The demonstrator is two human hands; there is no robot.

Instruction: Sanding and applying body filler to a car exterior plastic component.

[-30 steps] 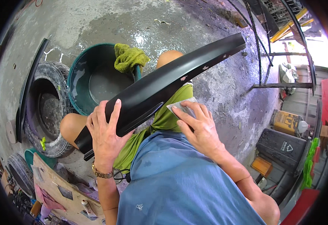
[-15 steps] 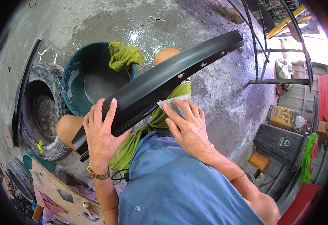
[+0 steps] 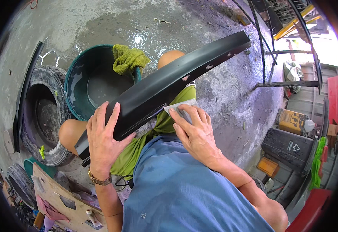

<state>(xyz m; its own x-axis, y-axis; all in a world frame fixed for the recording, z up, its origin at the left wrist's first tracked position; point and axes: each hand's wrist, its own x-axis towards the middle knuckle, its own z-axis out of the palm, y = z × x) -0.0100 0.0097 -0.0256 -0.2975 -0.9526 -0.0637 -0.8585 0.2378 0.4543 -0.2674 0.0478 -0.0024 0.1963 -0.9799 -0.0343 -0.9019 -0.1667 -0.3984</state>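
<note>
A long, curved black panel [image 3: 153,88], perhaps a car trim piece, lies slantwise across my knees, its far end up to the right. Several pale, bare patches dot its lower edge. My left hand [image 3: 106,133] grips the panel near its left end, fingers over the top face and thumb along the near edge. In my right hand [image 3: 194,129] is a folded grey sheet that looks like sandpaper [image 3: 171,107], pinched under the fingertips at the panel's near edge, around its middle.
Beyond the panel stands a green tub [image 3: 80,73] of cloudy water, a yellow-green cloth [image 3: 129,59] over its rim. Left of it lies a tire [image 3: 60,110] with another black strip [image 3: 26,92]. A wooden board [image 3: 55,191] is at lower left, a metal frame [image 3: 286,84] at upper right.
The right hand and the grey sheet have shifted very slightly to the right along the panel's near edge. My left hand and the panel stay almost in place.
</note>
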